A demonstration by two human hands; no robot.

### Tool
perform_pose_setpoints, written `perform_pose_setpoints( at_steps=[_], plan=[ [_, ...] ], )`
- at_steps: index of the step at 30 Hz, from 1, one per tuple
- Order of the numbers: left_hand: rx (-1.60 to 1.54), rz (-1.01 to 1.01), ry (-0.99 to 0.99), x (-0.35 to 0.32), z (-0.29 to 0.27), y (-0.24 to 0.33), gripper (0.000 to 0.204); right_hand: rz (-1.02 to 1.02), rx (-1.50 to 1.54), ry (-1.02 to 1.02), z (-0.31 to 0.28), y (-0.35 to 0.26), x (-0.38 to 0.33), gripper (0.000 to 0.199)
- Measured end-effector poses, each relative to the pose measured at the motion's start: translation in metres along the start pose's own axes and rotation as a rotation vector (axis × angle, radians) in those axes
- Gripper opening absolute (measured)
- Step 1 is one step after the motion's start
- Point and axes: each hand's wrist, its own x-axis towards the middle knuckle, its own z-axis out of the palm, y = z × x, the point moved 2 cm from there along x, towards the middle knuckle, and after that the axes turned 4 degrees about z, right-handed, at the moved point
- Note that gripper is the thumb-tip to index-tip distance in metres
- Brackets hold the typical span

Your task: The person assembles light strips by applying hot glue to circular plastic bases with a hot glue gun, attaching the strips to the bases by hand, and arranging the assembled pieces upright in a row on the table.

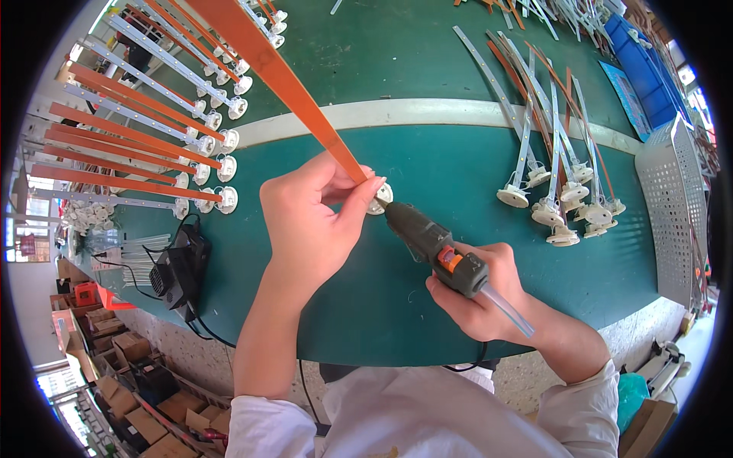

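Pinched near its lower end, an orange strip (294,88) stands up from a round white base (384,197), held by the fingers of my left hand (309,214). The base rests on the green table, partly covered by those fingers. My right hand (489,298) is wrapped round a dark hot glue gun (420,233) with an orange patch at its rear. The gun's nozzle meets the base beside the strip's foot; whether it touches cannot be made out. A clear glue stick (507,308) pokes out of the gun's back end.
Strips on round bases (227,199) stand in rows at the left, near a black device (182,267) with cables. More strips on bases (563,206) lie bunched at the right. A perforated metal basket (668,206) and blue crate (649,69) border the right side. Cardboard boxes (145,424) fill the lower left.
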Motion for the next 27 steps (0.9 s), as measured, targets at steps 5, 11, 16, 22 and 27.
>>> perform_pose_setpoints(
  at_steps=[5,11,16,22,27],
  plan=[
    [0.010,0.018,0.001,0.000,0.000,-0.001,0.011,-0.013,-0.009,-0.014,0.001,-0.002,0.001,0.011],
    [-0.013,0.040,0.015,0.001,0.000,-0.002,0.011,-0.005,0.002,-0.010,-0.002,-0.004,-0.001,0.012],
    [-0.019,0.038,0.005,0.001,0.000,0.000,0.012,-0.010,-0.077,-0.056,-0.010,-0.013,0.000,0.014],
    [0.009,0.083,0.016,0.002,-0.002,0.002,0.014,0.105,0.025,-0.229,-0.024,-0.024,0.004,0.017],
    [0.054,0.143,-0.011,0.001,-0.004,0.007,0.013,0.455,0.626,-0.612,-0.027,0.005,0.007,0.032]
  ],
)
